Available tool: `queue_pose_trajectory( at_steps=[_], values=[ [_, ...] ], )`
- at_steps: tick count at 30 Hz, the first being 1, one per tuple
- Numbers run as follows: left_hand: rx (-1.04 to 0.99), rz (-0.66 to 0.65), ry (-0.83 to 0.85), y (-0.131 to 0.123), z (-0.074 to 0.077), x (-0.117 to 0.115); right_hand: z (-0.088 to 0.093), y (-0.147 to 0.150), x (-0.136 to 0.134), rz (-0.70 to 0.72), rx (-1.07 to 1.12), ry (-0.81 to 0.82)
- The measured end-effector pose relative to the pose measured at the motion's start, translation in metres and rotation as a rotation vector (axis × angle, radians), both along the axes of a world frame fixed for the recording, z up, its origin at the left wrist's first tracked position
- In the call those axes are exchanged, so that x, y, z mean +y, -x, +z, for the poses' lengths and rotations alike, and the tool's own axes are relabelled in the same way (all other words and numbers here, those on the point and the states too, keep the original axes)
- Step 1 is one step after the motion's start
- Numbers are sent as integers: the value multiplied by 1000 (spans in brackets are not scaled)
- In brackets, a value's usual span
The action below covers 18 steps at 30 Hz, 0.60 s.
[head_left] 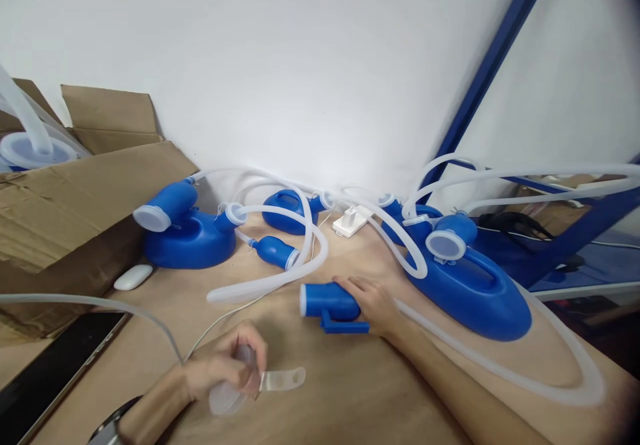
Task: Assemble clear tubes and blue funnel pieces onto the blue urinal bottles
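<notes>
My left hand (pixel 237 359) is closed on a translucent plastic cap (pixel 224 399) with a flat strap (pixel 285 379) that sticks out to the right and has holes near its end. My right hand (pixel 373 303) grips the back end of a blue plastic urinal cup (pixel 330 300) lying sideways on the table, its pale rim facing left. A blue handle (pixel 347 326) juts from its near side. From behind my right hand a white ribbed hose (pixel 540 388) loops to the right. The two hands are apart.
Blue urinal bottles with hoses stand left (pixel 190 248), at the back (pixel 284 213) and right (pixel 475 295). A smaller blue cup (pixel 275 251) lies midway. Also here are a cardboard box (pixel 90 198), white mouse (pixel 133 277), dark flat device (pixel 60 371) and white power strip (pixel 350 221).
</notes>
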<state>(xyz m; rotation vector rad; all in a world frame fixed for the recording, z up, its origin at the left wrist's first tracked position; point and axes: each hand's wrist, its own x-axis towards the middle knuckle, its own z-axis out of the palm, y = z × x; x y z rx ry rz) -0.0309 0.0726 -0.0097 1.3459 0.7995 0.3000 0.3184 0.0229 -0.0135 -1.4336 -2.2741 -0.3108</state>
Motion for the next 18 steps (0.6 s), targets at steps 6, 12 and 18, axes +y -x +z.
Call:
queue_pose_trajectory(
  at_steps=[6, 12, 18],
  values=[
    [144, 228, -717, -20, 8, 11, -1, -7, -2, -30, 144, -63],
    [-7, 391, -1580, -34, 12, -3, 3, 29, -10, 46, 219, -135],
    [-186, 181, -1537, -36, 27, -20, 7, 47, -15, 103, 214, -140]
  ],
)
